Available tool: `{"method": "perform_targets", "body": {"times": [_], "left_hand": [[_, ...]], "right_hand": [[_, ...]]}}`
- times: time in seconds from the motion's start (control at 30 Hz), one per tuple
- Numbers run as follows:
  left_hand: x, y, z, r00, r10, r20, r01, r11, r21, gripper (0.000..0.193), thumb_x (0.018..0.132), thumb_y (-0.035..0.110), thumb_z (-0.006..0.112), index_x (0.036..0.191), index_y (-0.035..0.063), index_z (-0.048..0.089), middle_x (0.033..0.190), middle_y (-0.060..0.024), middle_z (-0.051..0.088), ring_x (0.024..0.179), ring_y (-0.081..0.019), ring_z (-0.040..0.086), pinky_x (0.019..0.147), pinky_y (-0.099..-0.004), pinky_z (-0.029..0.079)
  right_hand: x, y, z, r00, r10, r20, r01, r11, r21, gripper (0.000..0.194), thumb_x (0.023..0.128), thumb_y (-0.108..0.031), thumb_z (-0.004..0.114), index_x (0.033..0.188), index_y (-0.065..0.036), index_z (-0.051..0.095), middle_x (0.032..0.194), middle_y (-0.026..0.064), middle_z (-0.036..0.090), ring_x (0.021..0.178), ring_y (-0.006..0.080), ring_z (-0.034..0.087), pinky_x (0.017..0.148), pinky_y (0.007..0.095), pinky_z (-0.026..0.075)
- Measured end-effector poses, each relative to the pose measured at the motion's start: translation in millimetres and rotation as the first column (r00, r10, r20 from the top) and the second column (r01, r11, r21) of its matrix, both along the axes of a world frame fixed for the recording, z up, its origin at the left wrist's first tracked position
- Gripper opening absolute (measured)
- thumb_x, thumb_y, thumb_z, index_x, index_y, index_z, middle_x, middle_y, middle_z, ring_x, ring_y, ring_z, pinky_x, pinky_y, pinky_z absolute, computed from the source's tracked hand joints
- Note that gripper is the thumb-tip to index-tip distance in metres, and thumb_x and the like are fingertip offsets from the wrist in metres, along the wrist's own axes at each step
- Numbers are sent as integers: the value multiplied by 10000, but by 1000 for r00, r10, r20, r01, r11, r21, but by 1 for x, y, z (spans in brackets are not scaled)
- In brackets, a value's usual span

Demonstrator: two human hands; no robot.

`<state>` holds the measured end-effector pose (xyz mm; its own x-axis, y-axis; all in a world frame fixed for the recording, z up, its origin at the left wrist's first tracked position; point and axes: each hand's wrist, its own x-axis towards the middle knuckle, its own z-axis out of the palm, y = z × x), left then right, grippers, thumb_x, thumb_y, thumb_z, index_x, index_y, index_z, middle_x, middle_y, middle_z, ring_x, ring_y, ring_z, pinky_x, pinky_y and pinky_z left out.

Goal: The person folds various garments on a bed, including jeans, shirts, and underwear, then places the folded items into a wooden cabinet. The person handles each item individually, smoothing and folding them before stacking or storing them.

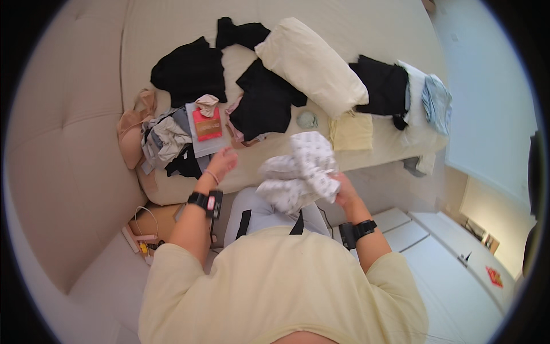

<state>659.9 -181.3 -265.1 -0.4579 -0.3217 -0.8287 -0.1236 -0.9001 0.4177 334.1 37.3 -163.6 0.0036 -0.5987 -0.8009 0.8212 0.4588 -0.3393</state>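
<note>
My right hand (pixel 344 189) grips a bunched white cloth with a small dark print (pixel 303 172), which hangs over my lap. Fingers apart and with nothing in it, my left hand (pixel 223 163) is over the bed's near edge, beside a flat translucent packet (pixel 207 147). On that packet lie a red packet (pixel 208 127) and a crumpled pale pink cloth (pixel 207 104). Beyond my hands a black short-sleeved top (pixel 264 103) is spread on the bed, partly over a pink garment. A rolled pale green cloth (pixel 307 120) and a folded yellow cloth (pixel 352 132) lie to its right.
A cream pillow (pixel 311 64) lies across the bed (pixel 249 172). More black clothes (pixel 189 73) are at the back left, a mixed pile (pixel 165 137) and beige bra (pixel 131 133) nearer. Black folded clothes (pixel 382 86) and a light blue garment (pixel 436 103) lie right. A wooden bedside surface (pixel 161 219) stands at left.
</note>
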Motion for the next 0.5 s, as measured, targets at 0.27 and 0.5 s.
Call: {"method": "perform_targets", "body": {"times": [0.27,0.5], "left_hand": [[-68,-43,-111,994,78,-81,-73,995,63,314,927,193,424,1199,62,510,1194,-81,576,1109,-223,520,896,-437,438],[-86,-80,-106,909,414,-41,-396,891,222,137,871,181,601,870,44,604,747,-43,608,647,-165,580,538,-262,470]], "right_hand": [[-68,174,28,573,-803,-165,815,579,9,259,901,-145,473,1133,-49,535,1054,73,628,911,210,638,747,333,551],[-128,290,35,346,-892,-290,937,347,53,260,886,-72,431,1129,-29,513,1089,110,577,994,249,579,795,405,521]]}}
